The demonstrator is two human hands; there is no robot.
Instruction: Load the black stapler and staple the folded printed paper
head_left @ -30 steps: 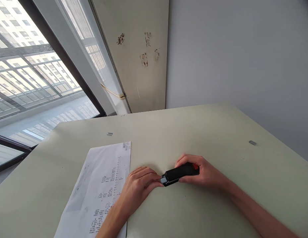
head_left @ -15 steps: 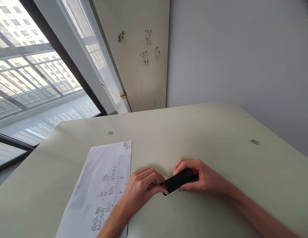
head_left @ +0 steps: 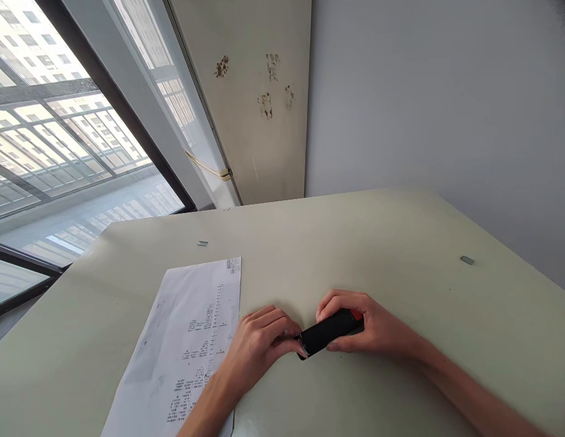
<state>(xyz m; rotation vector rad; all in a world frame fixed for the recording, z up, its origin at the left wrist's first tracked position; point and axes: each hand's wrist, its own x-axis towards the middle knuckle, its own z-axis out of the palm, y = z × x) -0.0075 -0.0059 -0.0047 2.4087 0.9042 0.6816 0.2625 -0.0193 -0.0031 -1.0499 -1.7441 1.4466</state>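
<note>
At lower centre of the frame: black oblong stapler with red patch, pinch risk

Right hand is clamped around it; left hand touches its left end, whether gripping cannot be told. A squeeze could nip a fingertip there.

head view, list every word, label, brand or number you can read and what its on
No text can be read.
White sheet: rows of dark print, too small and blurred to read.
Dense block of print at the sheet's far right corner: too small to read.
Black stapler: no lettering visible on the side that shows.
</note>
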